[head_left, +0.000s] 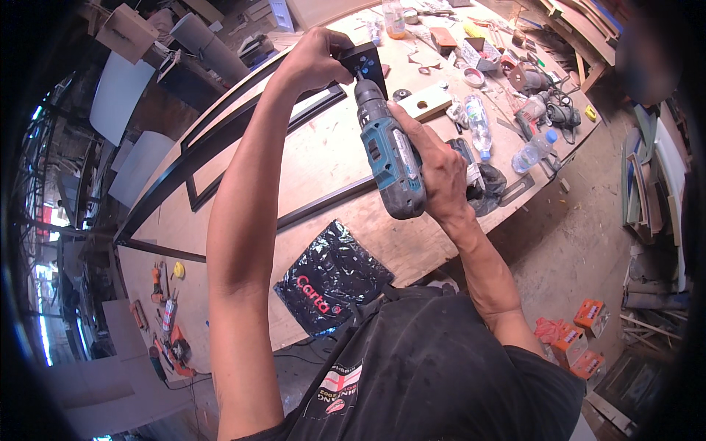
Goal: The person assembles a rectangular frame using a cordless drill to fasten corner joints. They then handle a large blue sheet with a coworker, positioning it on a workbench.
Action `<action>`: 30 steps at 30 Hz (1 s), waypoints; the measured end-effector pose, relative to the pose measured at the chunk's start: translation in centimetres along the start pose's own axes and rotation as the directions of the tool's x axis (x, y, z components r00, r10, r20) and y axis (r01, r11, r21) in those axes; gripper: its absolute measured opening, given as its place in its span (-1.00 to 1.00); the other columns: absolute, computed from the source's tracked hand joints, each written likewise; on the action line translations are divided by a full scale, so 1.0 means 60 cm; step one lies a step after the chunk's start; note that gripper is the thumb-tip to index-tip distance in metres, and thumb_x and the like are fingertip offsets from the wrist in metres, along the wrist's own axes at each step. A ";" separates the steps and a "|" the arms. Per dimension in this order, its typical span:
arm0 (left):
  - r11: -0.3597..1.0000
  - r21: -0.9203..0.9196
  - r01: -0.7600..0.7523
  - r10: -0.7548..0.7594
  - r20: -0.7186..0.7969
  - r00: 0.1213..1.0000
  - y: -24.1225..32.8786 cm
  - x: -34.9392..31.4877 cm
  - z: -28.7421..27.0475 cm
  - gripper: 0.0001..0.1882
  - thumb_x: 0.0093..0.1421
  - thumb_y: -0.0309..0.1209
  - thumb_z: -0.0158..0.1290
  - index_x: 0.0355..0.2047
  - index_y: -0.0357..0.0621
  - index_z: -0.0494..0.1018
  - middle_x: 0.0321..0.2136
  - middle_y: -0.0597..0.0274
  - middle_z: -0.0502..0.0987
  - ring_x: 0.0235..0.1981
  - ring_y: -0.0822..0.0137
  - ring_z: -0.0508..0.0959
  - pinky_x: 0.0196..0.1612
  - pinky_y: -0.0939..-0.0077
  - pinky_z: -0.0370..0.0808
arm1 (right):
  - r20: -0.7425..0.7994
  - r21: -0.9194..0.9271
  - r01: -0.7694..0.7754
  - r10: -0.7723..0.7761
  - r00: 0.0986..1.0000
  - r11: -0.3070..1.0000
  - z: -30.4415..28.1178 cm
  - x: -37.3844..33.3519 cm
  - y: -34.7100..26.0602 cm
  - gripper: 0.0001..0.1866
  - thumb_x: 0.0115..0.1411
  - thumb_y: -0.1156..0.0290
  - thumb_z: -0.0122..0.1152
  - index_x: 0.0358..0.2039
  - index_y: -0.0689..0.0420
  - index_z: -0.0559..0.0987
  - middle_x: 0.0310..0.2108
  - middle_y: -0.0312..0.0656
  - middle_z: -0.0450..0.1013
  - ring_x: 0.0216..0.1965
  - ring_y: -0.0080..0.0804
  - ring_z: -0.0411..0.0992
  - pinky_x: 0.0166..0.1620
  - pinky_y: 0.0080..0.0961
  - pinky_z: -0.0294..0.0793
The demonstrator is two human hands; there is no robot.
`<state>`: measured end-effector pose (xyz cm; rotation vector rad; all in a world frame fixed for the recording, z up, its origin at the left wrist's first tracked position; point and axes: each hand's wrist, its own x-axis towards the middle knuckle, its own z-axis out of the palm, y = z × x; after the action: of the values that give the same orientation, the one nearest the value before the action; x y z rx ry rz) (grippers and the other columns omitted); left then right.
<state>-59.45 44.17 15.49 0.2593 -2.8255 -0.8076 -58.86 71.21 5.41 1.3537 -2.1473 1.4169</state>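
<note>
My right hand [440, 170] is wrapped round the grip of a teal and black cordless drill [391, 160]. The drill's chuck points away from me, its tip up against a small black bracket-like piece [365, 62] with bright screw heads or holes on its face. My left hand [316, 60] grips that black piece from its left side, fingers curled round its edge. Long black frame bars [193, 153] run across the plywood table [323, 158] under my left arm. How deep the drill tip sits cannot be made out.
Bottles [535, 151], power tools [532, 116] and a tape roll [473, 76] crowd the table's right side. A black plastic bag [334, 275] lies near my body. A caulking tube [170, 314] and orange tools [176, 349] sit at the left. Orange boxes [570, 344] stand on the floor.
</note>
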 end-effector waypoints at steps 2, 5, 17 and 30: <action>1.000 0.001 -0.014 0.014 -0.001 1.000 0.000 -0.001 -0.001 -0.52 -0.24 -0.55 0.43 -0.21 -0.34 0.64 -0.30 0.08 0.70 -0.25 0.27 0.67 -0.10 0.39 0.58 | 0.011 -0.009 -0.006 0.006 1.000 1.000 -0.001 0.000 -0.002 -0.16 0.09 0.30 0.37 0.42 -0.26 0.32 -0.24 -0.14 0.58 -0.33 -0.11 0.64 -0.29 -0.15 0.64; 0.999 0.026 -0.030 0.031 -0.027 0.999 0.002 -0.002 0.000 -0.53 -0.24 -0.55 0.42 -0.21 -0.34 0.64 -0.30 0.08 0.70 -0.26 0.28 0.67 -0.11 0.38 0.58 | 0.031 -0.034 -0.021 0.022 0.999 0.999 -0.008 0.001 -0.004 -0.17 0.10 0.30 0.36 0.42 -0.26 0.32 -0.24 -0.14 0.58 -0.32 -0.12 0.64 -0.29 -0.16 0.64; 0.996 -0.080 -0.042 0.046 0.052 0.998 -0.022 0.007 -0.006 -0.70 -0.16 -0.61 0.34 -0.33 -0.31 0.63 -0.42 0.19 0.66 -0.40 0.41 0.62 -0.27 0.47 0.55 | 0.030 0.018 -0.066 0.066 0.997 0.998 -0.017 -0.058 0.031 -0.16 0.09 0.41 0.32 0.42 -0.20 0.32 -0.18 -0.11 0.57 -0.25 0.00 0.62 -0.23 -0.15 0.61; 0.974 -0.138 0.180 -0.178 0.025 0.984 0.024 -0.010 0.000 -0.54 0.16 -0.16 0.33 -0.09 -0.29 0.65 -0.28 0.09 0.70 -0.25 0.28 0.66 -0.14 0.38 0.57 | 0.473 -0.457 -0.028 0.270 0.839 0.889 0.025 -0.269 0.337 0.02 -0.06 0.72 0.24 0.38 -0.46 0.34 -0.20 -0.14 0.48 -0.29 0.04 0.58 -0.23 -0.11 0.58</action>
<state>-59.03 45.51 16.19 0.4948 -2.7696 -1.0432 -65.68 81.23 -17.53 1.5309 -2.7504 0.5495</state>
